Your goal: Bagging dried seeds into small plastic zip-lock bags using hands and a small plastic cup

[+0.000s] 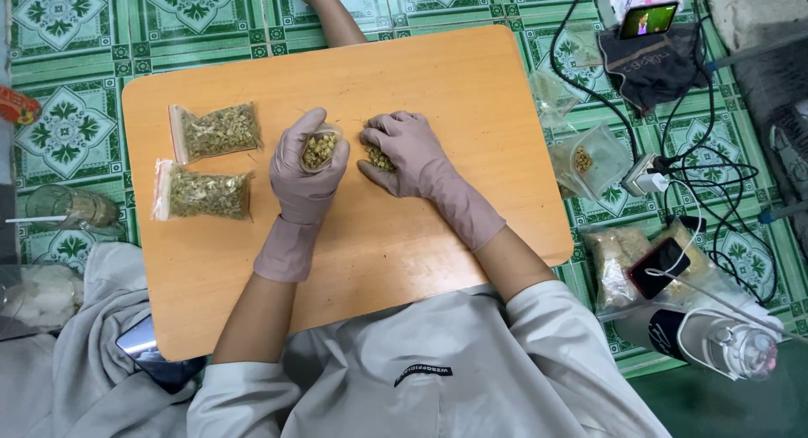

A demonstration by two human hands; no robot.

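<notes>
Near the left edge of the board (pixel 404 76) lie two filled bags (pixel 217 131), one behind the other, both packed with dried greenish bits. Right of them, about mid-board, the gloved left hand (pixel 305 164) is closed round a small bag (pixel 320 149) of the same bits, its mouth up. Just beside it, the gloved right hand (pixel 412 156) rests on the board, fingers curled over a little heap of bits (pixel 379 159). Off the right edge, an open bag (pixel 589 160) lies on the tiled floor.
</notes>
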